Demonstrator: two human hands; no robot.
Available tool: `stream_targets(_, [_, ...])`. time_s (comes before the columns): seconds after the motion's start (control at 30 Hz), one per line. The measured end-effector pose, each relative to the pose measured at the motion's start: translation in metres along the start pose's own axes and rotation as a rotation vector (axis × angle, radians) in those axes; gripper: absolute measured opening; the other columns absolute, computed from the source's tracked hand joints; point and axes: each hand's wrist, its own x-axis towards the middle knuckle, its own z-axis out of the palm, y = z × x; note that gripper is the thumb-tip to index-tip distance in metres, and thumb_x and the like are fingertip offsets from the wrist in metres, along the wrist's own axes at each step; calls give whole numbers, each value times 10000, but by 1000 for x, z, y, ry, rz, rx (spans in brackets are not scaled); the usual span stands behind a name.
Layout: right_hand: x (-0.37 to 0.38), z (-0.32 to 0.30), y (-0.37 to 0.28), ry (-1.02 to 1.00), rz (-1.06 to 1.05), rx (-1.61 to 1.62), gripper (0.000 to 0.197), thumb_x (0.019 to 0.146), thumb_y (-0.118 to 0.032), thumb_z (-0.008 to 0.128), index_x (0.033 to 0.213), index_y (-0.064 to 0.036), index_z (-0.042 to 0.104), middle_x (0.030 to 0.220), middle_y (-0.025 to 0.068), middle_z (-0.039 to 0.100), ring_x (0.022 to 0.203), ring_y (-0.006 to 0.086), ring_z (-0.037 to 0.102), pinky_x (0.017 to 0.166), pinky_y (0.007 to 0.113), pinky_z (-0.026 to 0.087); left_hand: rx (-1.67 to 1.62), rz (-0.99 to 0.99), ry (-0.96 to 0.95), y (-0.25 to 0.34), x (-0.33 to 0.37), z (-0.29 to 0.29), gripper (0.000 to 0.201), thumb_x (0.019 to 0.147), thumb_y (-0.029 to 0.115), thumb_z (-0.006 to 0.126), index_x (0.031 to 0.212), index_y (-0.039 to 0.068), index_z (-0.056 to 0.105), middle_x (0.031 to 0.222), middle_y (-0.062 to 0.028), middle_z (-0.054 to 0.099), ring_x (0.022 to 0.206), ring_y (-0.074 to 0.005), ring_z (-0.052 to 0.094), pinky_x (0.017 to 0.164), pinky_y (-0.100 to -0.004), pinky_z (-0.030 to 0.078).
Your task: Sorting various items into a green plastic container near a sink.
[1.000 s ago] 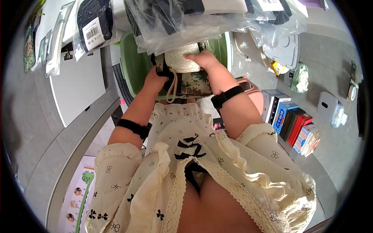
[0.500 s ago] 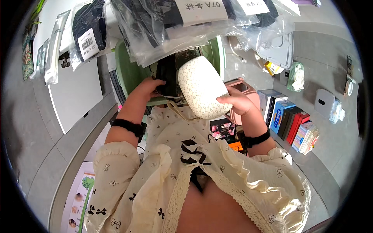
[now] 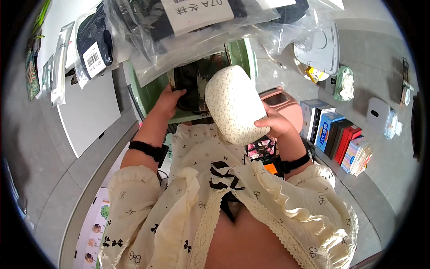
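My right hand (image 3: 275, 123) grips the lower right side of a rounded cream pouch (image 3: 235, 105) with a small dark print, thumb on top. The pouch is held tilted over the near right part of a green bin (image 3: 150, 89). At the bin's left, my left hand (image 3: 169, 102) pinches the edge of a black, soft-looking item (image 3: 186, 85) inside it. The thumb lies on that item, while the other fingers are mostly hidden. Beside the black item is a dark patterned piece (image 3: 217, 62), partly covered by the pouch.
Clear plastic packages of dark fabric (image 3: 188, 27) overhang the bin's far side. To the right are a pink container (image 3: 282, 107) and a row of boxes and books (image 3: 338, 139). A white panel (image 3: 92, 114) stands on the left. A flowered black box (image 3: 261, 149) sits below the pouch.
The view has shifted slightly, with the packages moving left in it. Both hands stay in nearly the same places, and the pouch is still in my right hand.
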Motion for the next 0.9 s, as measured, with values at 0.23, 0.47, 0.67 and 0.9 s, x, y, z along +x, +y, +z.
stream_targets(0.23, [-20, -39, -2, -154, 87, -259, 710, 570, -14, 674, 1231, -11, 417, 1155, 44, 488, 1087, 161, 412, 936, 295, 306, 134, 94, 132, -7, 15, 19, 455, 786, 52, 569, 1197, 18, 376, 1152, -116, 493, 1022, -235, 474, 887, -345, 368])
stream_targets(0.47, [-40, -56, -6, -166, 207, -373, 712, 561, 18, 683, 1221, -13, 416, 1161, 25, 474, 1072, 140, 406, 922, 288, 319, 362, -133, 218, 16, 12, 29, 521, 783, 154, 598, 1232, 22, 366, 1178, -115, 483, 1052, -265, 465, 902, -361, 354])
stream_targets(0.67, [-37, -75, 6, -189, 166, -426, 693, 569, 5, 692, 1205, -7, 417, 1150, 32, 477, 1064, 146, 413, 906, 283, 335, -344, -51, 69, -1, 41, -6, 461, 796, 345, 561, 1136, 39, 507, 1122, -90, 545, 1011, -233, 523, 866, -336, 418])
stream_targets(0.9, [-41, -65, -4, -142, 193, -448, 672, 586, -1, 694, 1198, -10, 417, 1086, 32, 517, 1018, 131, 446, 880, 265, 360, -46, -266, 91, -7, 59, -26, 355, 763, 180, 600, 1069, 21, 514, 1016, -87, 571, 908, -220, 558, 803, -335, 459])
